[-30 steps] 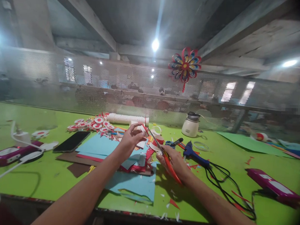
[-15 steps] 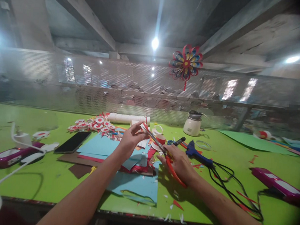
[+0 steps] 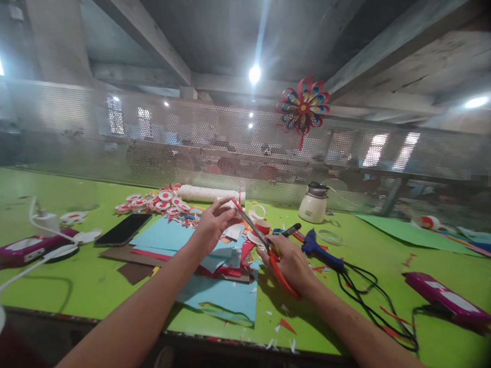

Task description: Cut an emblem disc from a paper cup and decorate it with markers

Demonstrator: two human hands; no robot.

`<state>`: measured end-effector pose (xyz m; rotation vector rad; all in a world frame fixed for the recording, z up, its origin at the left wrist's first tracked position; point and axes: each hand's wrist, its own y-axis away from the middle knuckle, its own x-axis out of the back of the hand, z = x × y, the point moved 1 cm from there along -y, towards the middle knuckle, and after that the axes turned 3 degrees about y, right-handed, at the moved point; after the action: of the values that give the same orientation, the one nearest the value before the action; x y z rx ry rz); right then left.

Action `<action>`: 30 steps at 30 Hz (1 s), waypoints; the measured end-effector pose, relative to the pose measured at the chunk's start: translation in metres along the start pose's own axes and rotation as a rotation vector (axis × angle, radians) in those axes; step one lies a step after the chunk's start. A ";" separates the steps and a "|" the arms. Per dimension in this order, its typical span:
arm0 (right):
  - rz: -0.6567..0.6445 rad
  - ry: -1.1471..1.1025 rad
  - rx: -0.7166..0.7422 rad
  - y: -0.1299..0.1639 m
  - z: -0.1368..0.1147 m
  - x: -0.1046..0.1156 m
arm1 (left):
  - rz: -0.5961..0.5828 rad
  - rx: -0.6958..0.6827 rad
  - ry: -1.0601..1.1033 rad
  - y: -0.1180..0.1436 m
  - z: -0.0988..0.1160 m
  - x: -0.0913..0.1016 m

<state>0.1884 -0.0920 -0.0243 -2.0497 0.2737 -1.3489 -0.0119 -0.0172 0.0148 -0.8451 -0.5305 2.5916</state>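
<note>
Two hands meet above the desk [image 3: 82,285]: the left hand [image 3: 213,226] pinches a small paper piece [image 3: 233,206] in its fingers, while the right hand [image 3: 291,264], clamped on the scissors [image 3: 267,244], points the blades up-left to it.

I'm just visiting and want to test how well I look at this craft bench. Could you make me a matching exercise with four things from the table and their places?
Things:
1. red-handled metal scissors
2. flat black phone
3. blue plastic glue gun
4. cream-coloured squat pot

Places:
A. far side of the green table, by the mesh screen
B. in the right hand
C. lying just right of the right hand
D. left of the sheets of blue paper

Pairs: 1-B, 2-D, 3-C, 4-A
</note>
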 end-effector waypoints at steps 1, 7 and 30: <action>0.004 -0.001 0.001 0.000 0.001 -0.001 | 0.014 -0.023 -0.019 -0.001 0.000 0.001; 0.048 -0.027 -0.008 -0.003 0.007 -0.003 | 0.114 -0.175 -0.173 -0.006 -0.003 0.006; 0.086 -0.086 -0.070 -0.004 0.002 -0.003 | 0.009 -0.159 -0.343 -0.002 -0.010 0.003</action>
<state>0.1882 -0.0867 -0.0241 -2.1227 0.3715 -1.2113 -0.0074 -0.0115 0.0069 -0.4469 -0.8384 2.7447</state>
